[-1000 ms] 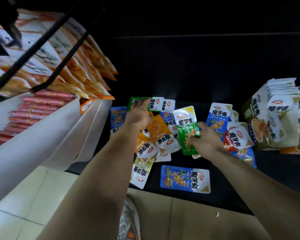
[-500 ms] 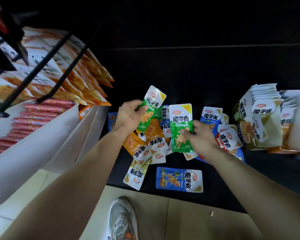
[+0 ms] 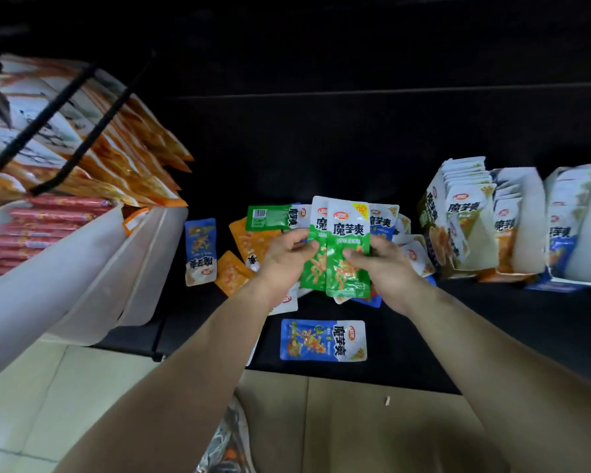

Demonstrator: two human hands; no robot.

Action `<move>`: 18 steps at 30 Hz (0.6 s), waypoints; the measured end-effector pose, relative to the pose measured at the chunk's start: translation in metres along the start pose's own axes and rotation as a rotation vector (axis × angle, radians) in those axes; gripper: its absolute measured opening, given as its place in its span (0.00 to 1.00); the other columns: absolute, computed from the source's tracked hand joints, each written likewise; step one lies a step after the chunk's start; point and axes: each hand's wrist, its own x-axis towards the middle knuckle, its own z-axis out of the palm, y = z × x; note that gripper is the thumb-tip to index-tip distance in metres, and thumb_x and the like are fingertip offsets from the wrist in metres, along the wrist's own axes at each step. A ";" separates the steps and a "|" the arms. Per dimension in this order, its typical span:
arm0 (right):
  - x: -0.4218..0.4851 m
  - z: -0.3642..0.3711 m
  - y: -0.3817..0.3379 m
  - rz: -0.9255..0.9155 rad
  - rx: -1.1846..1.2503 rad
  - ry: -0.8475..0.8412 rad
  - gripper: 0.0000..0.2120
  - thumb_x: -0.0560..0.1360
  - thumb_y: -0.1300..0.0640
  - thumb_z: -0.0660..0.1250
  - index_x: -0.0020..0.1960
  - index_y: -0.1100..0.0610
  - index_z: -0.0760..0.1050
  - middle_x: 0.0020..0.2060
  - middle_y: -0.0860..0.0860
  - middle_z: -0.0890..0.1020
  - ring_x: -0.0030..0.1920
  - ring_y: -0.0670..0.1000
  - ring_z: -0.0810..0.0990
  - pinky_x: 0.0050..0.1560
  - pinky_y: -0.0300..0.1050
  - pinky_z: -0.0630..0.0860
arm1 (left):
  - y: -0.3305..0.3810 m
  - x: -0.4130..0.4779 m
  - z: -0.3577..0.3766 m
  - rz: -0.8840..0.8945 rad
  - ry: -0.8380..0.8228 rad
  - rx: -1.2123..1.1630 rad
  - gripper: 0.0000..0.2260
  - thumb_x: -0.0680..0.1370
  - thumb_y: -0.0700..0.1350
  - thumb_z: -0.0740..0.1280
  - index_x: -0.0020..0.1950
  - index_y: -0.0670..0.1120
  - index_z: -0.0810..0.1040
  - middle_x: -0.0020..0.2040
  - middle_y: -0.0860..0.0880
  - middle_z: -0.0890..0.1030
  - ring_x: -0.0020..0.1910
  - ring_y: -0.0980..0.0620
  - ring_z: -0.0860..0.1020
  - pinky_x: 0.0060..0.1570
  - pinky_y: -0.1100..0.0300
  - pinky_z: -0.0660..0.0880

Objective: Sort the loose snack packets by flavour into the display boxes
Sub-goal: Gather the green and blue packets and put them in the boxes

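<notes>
Two green snack packets (image 3: 347, 244) are held upright together above the loose pile. My left hand (image 3: 284, 257) pinches the rear packet at its left edge; my right hand (image 3: 382, 264) grips the front one at its right edge. Under them lie loose packets on the black shelf (image 3: 321, 148): another green one (image 3: 270, 217) lying sideways, orange ones (image 3: 246, 244), a blue one (image 3: 200, 250) at the left and a blue one (image 3: 323, 340) near the front edge. Display boxes (image 3: 464, 216) filled with packets stand at the right.
At the left, a white bin (image 3: 65, 268) holds red sausage sticks (image 3: 41, 220), with orange bags (image 3: 116, 148) hanging behind it. More display boxes (image 3: 574, 230) line the far right. Tiled floor and my shoe (image 3: 226, 445) lie below the shelf edge.
Each hand lifted a green packet from the pile and brought them together, now overlapping upright between both hands. The camera view shifted slightly.
</notes>
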 end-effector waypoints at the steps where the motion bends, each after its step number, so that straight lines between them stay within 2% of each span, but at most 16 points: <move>1: 0.001 -0.001 0.001 -0.006 -0.050 -0.015 0.07 0.77 0.60 0.72 0.54 0.52 0.81 0.49 0.50 0.87 0.52 0.53 0.86 0.58 0.59 0.80 | 0.000 -0.001 0.004 -0.022 -0.035 -0.047 0.21 0.76 0.50 0.71 0.68 0.49 0.76 0.60 0.52 0.80 0.61 0.49 0.78 0.66 0.44 0.72; 3: 0.005 -0.002 0.004 -0.004 -0.087 -0.006 0.06 0.77 0.60 0.72 0.51 0.51 0.81 0.46 0.48 0.87 0.50 0.50 0.86 0.57 0.55 0.81 | -0.004 0.002 0.009 -0.031 -0.099 -0.110 0.17 0.75 0.49 0.72 0.63 0.48 0.80 0.58 0.49 0.83 0.57 0.47 0.82 0.60 0.43 0.77; 4: 0.007 -0.003 0.007 -0.001 -0.092 0.004 0.06 0.77 0.60 0.72 0.52 0.51 0.81 0.46 0.48 0.87 0.49 0.49 0.86 0.55 0.52 0.81 | -0.006 0.007 0.009 -0.034 -0.108 -0.096 0.12 0.77 0.48 0.72 0.60 0.48 0.81 0.57 0.48 0.83 0.54 0.50 0.83 0.56 0.47 0.80; 5: 0.009 -0.004 0.009 -0.005 -0.120 0.016 0.07 0.77 0.60 0.72 0.54 0.52 0.80 0.46 0.47 0.87 0.49 0.49 0.86 0.52 0.47 0.80 | -0.006 0.011 0.007 -0.017 -0.104 -0.027 0.08 0.78 0.47 0.71 0.57 0.49 0.82 0.56 0.49 0.84 0.49 0.56 0.83 0.51 0.55 0.81; 7: 0.013 -0.008 0.012 -0.026 -0.235 0.036 0.11 0.78 0.57 0.71 0.60 0.53 0.77 0.50 0.46 0.85 0.52 0.49 0.84 0.49 0.43 0.78 | -0.007 0.025 -0.003 0.076 -0.051 0.339 0.08 0.81 0.47 0.68 0.59 0.50 0.82 0.55 0.52 0.83 0.43 0.63 0.80 0.42 0.68 0.77; 8: 0.015 -0.011 0.015 -0.030 -0.274 0.042 0.12 0.79 0.55 0.70 0.61 0.52 0.75 0.52 0.46 0.84 0.53 0.48 0.83 0.50 0.43 0.77 | -0.009 0.036 -0.011 0.122 0.017 0.538 0.10 0.81 0.48 0.67 0.62 0.51 0.80 0.57 0.53 0.81 0.47 0.61 0.80 0.45 0.67 0.77; 11: 0.017 -0.021 0.015 -0.037 -0.313 0.034 0.11 0.80 0.56 0.69 0.60 0.48 0.71 0.52 0.43 0.81 0.54 0.48 0.80 0.57 0.47 0.74 | -0.014 0.070 -0.033 0.215 0.213 1.019 0.20 0.81 0.51 0.65 0.73 0.53 0.71 0.71 0.51 0.72 0.66 0.48 0.74 0.64 0.53 0.73; 13: 0.017 -0.028 0.016 -0.039 -0.337 0.051 0.11 0.80 0.57 0.69 0.59 0.49 0.70 0.49 0.42 0.80 0.53 0.49 0.80 0.56 0.46 0.74 | -0.017 0.089 -0.040 0.179 0.187 1.188 0.27 0.81 0.53 0.65 0.78 0.55 0.61 0.78 0.51 0.63 0.76 0.44 0.63 0.72 0.47 0.65; 14: 0.018 -0.032 0.016 -0.045 -0.356 0.067 0.11 0.80 0.57 0.69 0.58 0.50 0.70 0.47 0.42 0.79 0.51 0.48 0.80 0.53 0.43 0.74 | -0.016 0.094 -0.040 0.135 0.161 1.205 0.29 0.80 0.54 0.64 0.80 0.56 0.57 0.80 0.51 0.59 0.78 0.44 0.59 0.74 0.45 0.62; 16: 0.021 -0.038 0.017 -0.055 -0.418 0.089 0.10 0.79 0.56 0.70 0.57 0.52 0.71 0.43 0.41 0.77 0.45 0.44 0.78 0.44 0.38 0.73 | -0.018 0.100 -0.040 0.087 0.188 1.198 0.32 0.79 0.57 0.66 0.80 0.55 0.57 0.79 0.50 0.62 0.77 0.42 0.60 0.73 0.45 0.63; 17: 0.022 -0.040 0.018 -0.049 -0.439 0.089 0.11 0.79 0.56 0.70 0.59 0.53 0.71 0.43 0.41 0.77 0.44 0.43 0.77 0.44 0.38 0.73 | -0.019 0.102 -0.038 0.112 0.224 1.209 0.31 0.78 0.57 0.67 0.79 0.55 0.60 0.76 0.48 0.66 0.75 0.42 0.63 0.72 0.46 0.65; 18: 0.023 -0.042 0.019 -0.035 -0.439 0.092 0.14 0.79 0.55 0.70 0.61 0.54 0.72 0.46 0.42 0.78 0.47 0.45 0.78 0.48 0.40 0.75 | -0.022 0.102 -0.037 0.153 0.242 1.219 0.30 0.78 0.57 0.68 0.78 0.53 0.63 0.73 0.47 0.68 0.72 0.42 0.66 0.70 0.48 0.67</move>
